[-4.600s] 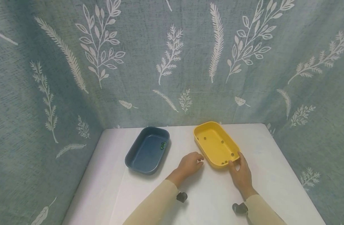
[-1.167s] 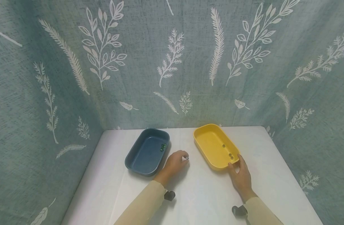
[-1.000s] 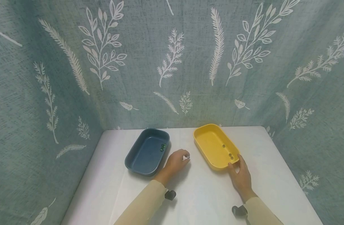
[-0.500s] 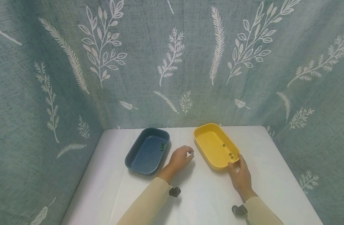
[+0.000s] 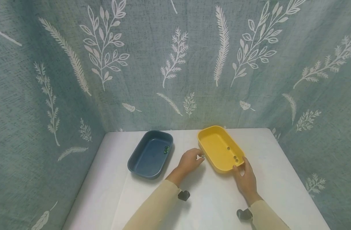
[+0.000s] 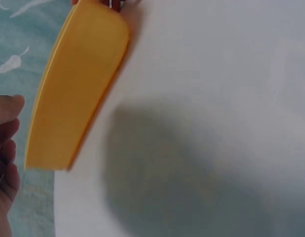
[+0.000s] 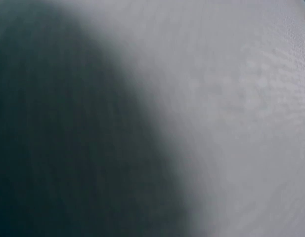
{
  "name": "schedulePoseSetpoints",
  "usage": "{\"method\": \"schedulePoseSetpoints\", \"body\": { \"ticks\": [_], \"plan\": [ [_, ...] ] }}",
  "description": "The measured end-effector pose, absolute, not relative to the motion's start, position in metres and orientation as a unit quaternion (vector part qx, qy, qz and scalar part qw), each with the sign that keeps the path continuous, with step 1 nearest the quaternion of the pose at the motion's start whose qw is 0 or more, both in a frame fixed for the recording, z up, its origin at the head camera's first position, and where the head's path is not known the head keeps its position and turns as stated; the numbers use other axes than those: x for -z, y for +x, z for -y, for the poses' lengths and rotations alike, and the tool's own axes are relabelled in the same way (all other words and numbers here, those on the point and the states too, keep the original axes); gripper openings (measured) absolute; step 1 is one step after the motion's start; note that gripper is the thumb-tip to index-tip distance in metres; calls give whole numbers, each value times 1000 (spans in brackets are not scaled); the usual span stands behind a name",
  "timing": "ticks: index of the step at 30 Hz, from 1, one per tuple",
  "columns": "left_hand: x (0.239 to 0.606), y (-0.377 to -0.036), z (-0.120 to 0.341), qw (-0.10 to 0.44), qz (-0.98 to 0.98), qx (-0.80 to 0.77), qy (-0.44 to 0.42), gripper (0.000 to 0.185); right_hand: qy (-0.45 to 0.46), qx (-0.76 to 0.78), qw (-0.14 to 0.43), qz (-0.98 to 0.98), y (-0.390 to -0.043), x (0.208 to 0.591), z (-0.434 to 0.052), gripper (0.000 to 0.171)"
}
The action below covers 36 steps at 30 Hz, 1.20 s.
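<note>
My left hand (image 5: 190, 160) is at the left side of the yellow tray (image 5: 217, 150), low over the table. Its thumb and finger pinch a small shiny marble (image 5: 203, 156). In the left wrist view, thumb and curled fingers (image 6: 6, 111) show at the left edge, beside the tray's side wall (image 6: 78, 98); the marble is hidden there. My right hand (image 5: 246, 179) grips the tray's near right corner, thumb on the near rim. Three small greenish marbles (image 5: 235, 157) lie in the tray's right part. The blue tray (image 5: 149, 159) has a cluster of green marbles (image 5: 166, 149) by its right wall.
Both trays stand toward the back of a white table (image 5: 212, 201). A grey-green cloth (image 5: 204, 105) with white leaf prints hangs behind and at both sides. Dark wrist cameras (image 5: 184, 195) sit at the sleeves. The right wrist view holds mostly tabletop and dark blur.
Over the last second my left hand has moved right, from near the blue tray to the yellow tray's side, carrying the marble. Fewer marbles lie in the yellow tray than at first. My right hand stays put.
</note>
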<state>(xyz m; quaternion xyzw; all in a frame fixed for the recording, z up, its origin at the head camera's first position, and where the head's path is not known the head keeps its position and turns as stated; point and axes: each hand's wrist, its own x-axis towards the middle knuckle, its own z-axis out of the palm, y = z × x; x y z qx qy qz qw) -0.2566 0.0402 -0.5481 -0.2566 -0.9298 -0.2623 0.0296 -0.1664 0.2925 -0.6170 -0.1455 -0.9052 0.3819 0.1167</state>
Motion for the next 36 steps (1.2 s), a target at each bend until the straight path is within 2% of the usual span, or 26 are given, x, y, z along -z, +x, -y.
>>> {"method": "schedulePoseSetpoints", "body": {
  "ticks": [36],
  "plan": [
    [553, -251, -81, -13, 919, 258, -299, 19, -133, -391, 132, 901, -165, 619, -295, 71]
  ]
}}
